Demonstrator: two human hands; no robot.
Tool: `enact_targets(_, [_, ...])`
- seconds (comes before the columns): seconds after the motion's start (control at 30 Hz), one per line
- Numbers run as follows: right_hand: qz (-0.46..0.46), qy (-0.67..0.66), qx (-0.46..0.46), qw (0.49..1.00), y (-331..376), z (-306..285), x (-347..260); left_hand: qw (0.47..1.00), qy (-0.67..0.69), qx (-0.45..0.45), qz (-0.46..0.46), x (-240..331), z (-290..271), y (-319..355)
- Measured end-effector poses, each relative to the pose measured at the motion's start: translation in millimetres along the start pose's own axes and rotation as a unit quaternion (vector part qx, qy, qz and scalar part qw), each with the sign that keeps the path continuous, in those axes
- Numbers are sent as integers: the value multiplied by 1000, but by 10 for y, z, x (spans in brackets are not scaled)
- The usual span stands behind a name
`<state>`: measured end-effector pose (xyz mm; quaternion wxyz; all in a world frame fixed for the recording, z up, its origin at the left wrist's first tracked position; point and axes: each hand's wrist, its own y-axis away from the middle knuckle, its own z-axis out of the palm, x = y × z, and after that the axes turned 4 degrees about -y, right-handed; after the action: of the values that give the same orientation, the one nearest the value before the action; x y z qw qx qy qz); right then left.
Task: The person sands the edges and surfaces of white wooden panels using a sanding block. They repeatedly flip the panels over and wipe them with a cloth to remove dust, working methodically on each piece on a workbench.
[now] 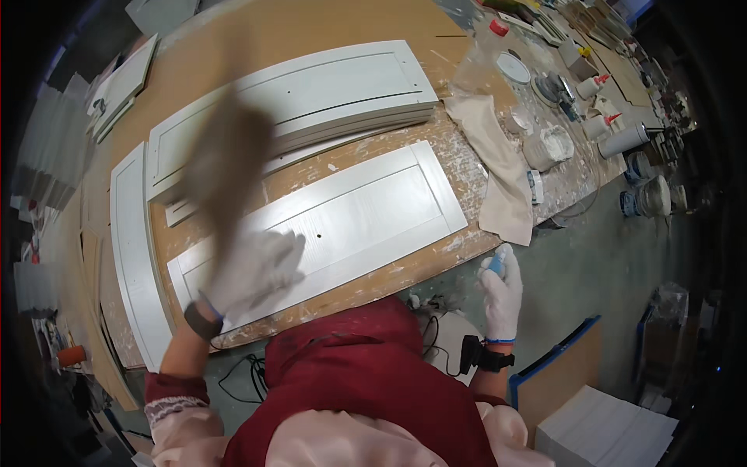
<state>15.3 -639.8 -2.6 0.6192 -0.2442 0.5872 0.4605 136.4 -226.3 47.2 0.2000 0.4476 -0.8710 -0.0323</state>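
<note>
**White cabinet door under a moving cloth**

A long brown table [327,31], spattered with pale filler and paint, runs across a crowded workshop with a grey-green floor [591,265]. The landmark is the white cabinet door [373,210] lying flat near the table's front edge. Its long axis runs from lower left to upper right, panel face up, with a small dark hole near its middle. Behind it lies a stack of similar white doors [342,86], roughly parallel to it; to its left a narrow white panel [128,257] lies along the table's end. To its right a beige rag [498,163] hangs over the table edge, and beyond that stand open tubs of white filler [548,146] and red-capped bottles [595,84].

The left hand [253,268], in a white glove, rests on the door's left part with its grip pressed around a brown cloth [226,163], which is blurred and rises above the door toward the stack. The right hand [502,292], also gloved, hangs off the table just right of the door's near corner, its grip pinched around a small blue object [496,263]; what it is cannot be told.
</note>
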Motion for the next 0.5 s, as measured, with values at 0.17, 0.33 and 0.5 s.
enact_targets(0.17, [4, 67, 3, 998, -326, 205, -87, 991, -37, 118, -45, 409, 567, 334])
enact_targets(0.33, [-7, 104, -9, 995, -698, 258, 0, 984, -37, 147, -93, 385, 777, 419])
enact_targets(0.5, [-57, 190, -57, 978, -893, 171, 174, 937, 238, 50, -252, 402, 789, 363])
